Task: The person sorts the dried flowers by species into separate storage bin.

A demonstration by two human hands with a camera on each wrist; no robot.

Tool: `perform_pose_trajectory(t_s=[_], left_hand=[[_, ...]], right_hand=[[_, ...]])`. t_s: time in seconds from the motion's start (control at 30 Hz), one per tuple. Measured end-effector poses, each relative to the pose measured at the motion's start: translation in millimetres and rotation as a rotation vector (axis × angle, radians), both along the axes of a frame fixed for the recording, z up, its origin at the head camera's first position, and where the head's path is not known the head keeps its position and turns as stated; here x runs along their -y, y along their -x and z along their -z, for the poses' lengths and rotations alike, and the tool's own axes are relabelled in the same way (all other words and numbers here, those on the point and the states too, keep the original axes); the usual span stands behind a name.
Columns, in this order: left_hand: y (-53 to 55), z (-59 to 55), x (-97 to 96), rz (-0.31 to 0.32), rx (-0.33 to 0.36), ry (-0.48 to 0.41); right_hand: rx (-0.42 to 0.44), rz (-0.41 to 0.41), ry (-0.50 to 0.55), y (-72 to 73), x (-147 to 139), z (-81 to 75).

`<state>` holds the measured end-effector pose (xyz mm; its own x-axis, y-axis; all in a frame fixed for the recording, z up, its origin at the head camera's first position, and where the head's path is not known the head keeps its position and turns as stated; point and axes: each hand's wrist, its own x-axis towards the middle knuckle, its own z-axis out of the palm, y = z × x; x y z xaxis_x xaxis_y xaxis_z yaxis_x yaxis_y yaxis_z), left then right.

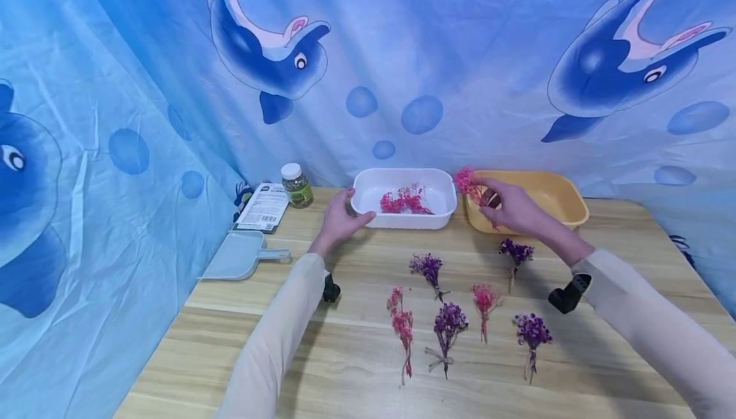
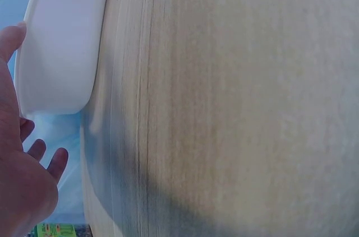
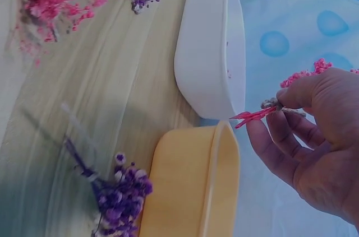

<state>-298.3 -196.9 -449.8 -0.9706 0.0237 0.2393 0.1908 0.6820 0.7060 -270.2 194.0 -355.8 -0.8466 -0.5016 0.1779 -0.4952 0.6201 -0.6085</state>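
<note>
The pink bunch (image 1: 464,180), a frothy, dry-looking head on thin stems, is in the air beside the white tub (image 1: 411,221), at its 3 o'clock and by the 9 o'clock end of the yellow tub (image 1: 549,197). The right hand (image 1: 510,207) pinches its stems between thumb and fingertips, at a knot of rough twine (image 3: 272,104).

The left hand (image 1: 340,220) grips the white tub's 9 o'clock end, thumb on the near rim, fingers round the outside (the lower ones bent loosely, off the wall). Both tubs are smooth, plastic-looking rectangles with rounded corners. Inside the white one lie crumbly pink sprigs (image 1: 405,201).

With the white tub as dial and 12 at the curtain, more bunches lie on the table: a long, slender pink one (image 1: 403,323) at 6, two bushy purple ones (image 1: 450,320) between 5 and 6, a short pink one (image 1: 485,297) between 4 and 5, and two knobbly purple ones (image 1: 532,329) around 4.

At 9 stand a clear, round-shouldered jar (image 1: 297,189) with a white lid and, beside it, a flat printed card (image 1: 261,207); between 8 and 9 lies a pale blue dustpan (image 1: 234,257).

The table (image 1: 345,355) has streaky wood grain; the creased, silky-looking curtain (image 1: 460,29) bears dolphins.
</note>
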Motion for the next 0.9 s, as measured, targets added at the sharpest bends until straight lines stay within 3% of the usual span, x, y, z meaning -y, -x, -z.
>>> perform_pose_trajectory(t_s=[0.5,0.9], left_hand=[[2.4,-1.1,1.0,0.002,-0.011,0.000],[1.2,-1.3,-1.2,0.006,-0.006,-0.008]], right_hand=[[-0.042,-0.096,-0.058,28.9,43.1,-5.0],[-0.004,-0.162,-0.056,47.4,73.7,-4.1]])
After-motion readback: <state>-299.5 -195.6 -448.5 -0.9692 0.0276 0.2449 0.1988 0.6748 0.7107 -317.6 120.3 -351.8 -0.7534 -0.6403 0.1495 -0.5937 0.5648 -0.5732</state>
